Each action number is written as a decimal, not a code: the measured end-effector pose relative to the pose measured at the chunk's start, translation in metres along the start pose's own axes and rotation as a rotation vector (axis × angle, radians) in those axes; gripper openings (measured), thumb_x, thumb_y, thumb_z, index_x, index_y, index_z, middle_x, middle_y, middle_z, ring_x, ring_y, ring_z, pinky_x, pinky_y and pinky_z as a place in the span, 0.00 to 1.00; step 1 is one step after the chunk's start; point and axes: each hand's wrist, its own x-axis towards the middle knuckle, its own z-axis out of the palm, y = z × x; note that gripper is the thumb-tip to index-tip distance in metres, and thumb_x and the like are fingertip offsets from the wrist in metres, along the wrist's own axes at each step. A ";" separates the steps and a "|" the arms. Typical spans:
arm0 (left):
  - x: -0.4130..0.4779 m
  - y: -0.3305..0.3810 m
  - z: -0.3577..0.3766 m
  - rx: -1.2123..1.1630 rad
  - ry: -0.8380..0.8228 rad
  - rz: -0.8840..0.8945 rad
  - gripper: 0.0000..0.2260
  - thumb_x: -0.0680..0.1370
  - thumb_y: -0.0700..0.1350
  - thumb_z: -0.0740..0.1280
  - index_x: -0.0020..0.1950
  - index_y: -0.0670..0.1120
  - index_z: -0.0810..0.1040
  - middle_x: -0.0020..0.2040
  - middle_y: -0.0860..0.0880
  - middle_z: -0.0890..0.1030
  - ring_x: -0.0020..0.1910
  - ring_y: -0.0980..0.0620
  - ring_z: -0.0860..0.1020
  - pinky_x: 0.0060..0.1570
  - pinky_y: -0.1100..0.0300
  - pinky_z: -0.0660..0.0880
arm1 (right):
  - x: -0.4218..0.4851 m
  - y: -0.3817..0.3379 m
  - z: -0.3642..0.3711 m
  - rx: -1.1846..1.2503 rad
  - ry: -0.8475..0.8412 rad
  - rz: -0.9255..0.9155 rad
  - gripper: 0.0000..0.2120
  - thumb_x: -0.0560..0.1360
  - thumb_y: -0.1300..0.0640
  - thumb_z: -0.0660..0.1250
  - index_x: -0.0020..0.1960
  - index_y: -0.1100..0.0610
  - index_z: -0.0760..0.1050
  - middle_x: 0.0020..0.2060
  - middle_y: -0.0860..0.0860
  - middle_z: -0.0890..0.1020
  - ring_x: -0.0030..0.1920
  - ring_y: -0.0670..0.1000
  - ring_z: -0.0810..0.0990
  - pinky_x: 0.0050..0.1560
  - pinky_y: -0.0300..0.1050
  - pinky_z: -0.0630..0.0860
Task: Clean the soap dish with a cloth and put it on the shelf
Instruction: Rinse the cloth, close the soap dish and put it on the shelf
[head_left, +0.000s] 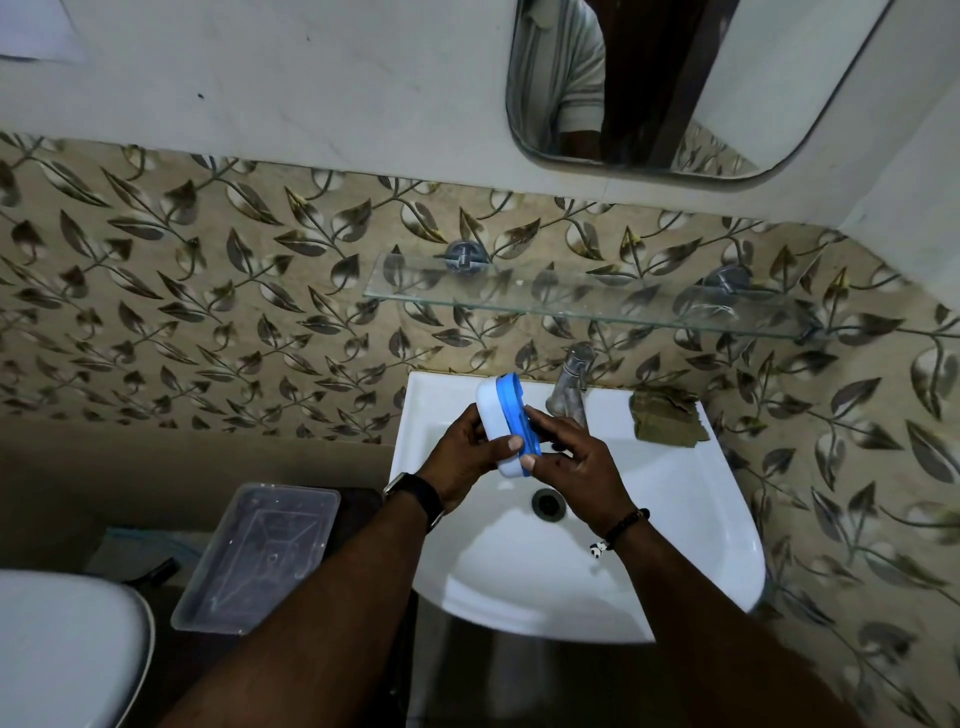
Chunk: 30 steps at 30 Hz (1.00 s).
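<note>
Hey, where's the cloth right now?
In the head view, the brownish cloth lies on the back right corner of the sink, just right of the tap and below the glass shelf.

One head-worn camera looks steeply down, close above the sink (675, 499).

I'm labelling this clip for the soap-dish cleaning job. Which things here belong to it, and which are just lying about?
In the job: white and blue plastic soap dish, held by left hand and right hand; crumpled olive-brown cloth; clear glass wall shelf.
Lying about: clear plastic tub, metal tap, wall mirror, white ceramic basin.
</note>
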 end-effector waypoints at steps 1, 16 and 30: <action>0.000 0.000 0.001 0.000 0.003 0.001 0.33 0.69 0.44 0.77 0.72 0.44 0.70 0.66 0.36 0.78 0.63 0.36 0.78 0.64 0.32 0.71 | -0.001 0.000 0.001 0.006 0.010 -0.001 0.27 0.73 0.62 0.75 0.69 0.48 0.75 0.62 0.49 0.79 0.61 0.43 0.78 0.52 0.30 0.75; 0.003 -0.005 -0.004 0.034 -0.025 -0.015 0.31 0.70 0.45 0.77 0.71 0.46 0.71 0.65 0.39 0.79 0.64 0.38 0.78 0.63 0.36 0.74 | -0.003 0.005 0.001 0.009 0.017 0.009 0.25 0.74 0.62 0.74 0.66 0.44 0.76 0.62 0.49 0.78 0.61 0.41 0.78 0.52 0.35 0.78; 0.005 -0.007 0.002 -0.047 0.015 -0.054 0.37 0.66 0.46 0.81 0.72 0.52 0.69 0.66 0.39 0.77 0.62 0.39 0.79 0.58 0.38 0.78 | -0.008 0.013 0.006 -0.221 -0.017 -0.032 0.25 0.77 0.45 0.69 0.72 0.40 0.69 0.67 0.42 0.75 0.68 0.44 0.74 0.65 0.47 0.76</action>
